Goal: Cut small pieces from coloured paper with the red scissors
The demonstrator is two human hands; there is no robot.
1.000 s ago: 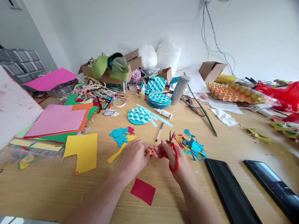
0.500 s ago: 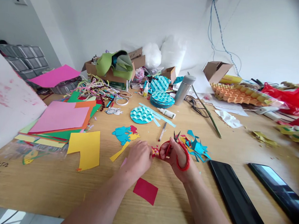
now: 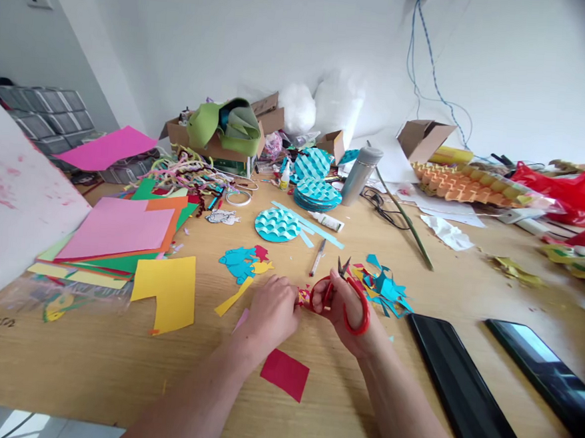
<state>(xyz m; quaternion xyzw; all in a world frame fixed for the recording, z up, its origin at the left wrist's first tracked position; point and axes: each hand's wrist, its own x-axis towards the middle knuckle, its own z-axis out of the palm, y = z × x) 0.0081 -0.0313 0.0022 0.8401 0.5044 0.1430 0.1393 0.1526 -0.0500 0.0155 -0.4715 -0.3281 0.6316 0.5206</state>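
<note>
Red-handled scissors [image 3: 355, 311] hang in my right hand [image 3: 343, 309], their dark blades pointing up and away and slightly apart. Its fingers curl near a small heap of red and yellow paper scraps [image 3: 304, 294]. On the other side of this heap rests my left hand [image 3: 273, 311], fingers curled down and closed; what they pinch, if anything, is hidden. Just beyond lie blue paper fish [image 3: 239, 262], a yellow fish [image 3: 262, 267] and a small red one [image 3: 261, 251]. A red paper rectangle [image 3: 285, 375] lies between my forearms.
Blue paper offcuts [image 3: 390, 289] and a black phone [image 3: 461, 384] lie to the right. On the left are yellow paper [image 3: 171, 297] and stacked coloured sheets [image 3: 119, 230]. A pen [image 3: 317, 257], wavy blue disc [image 3: 277, 224], glue bottle [image 3: 329, 221] and steel flask [image 3: 362, 174] stand or lie farther back.
My right hand and the scissors have shifted very slightly left. My left hand stays almost in place beside the scraps.
</note>
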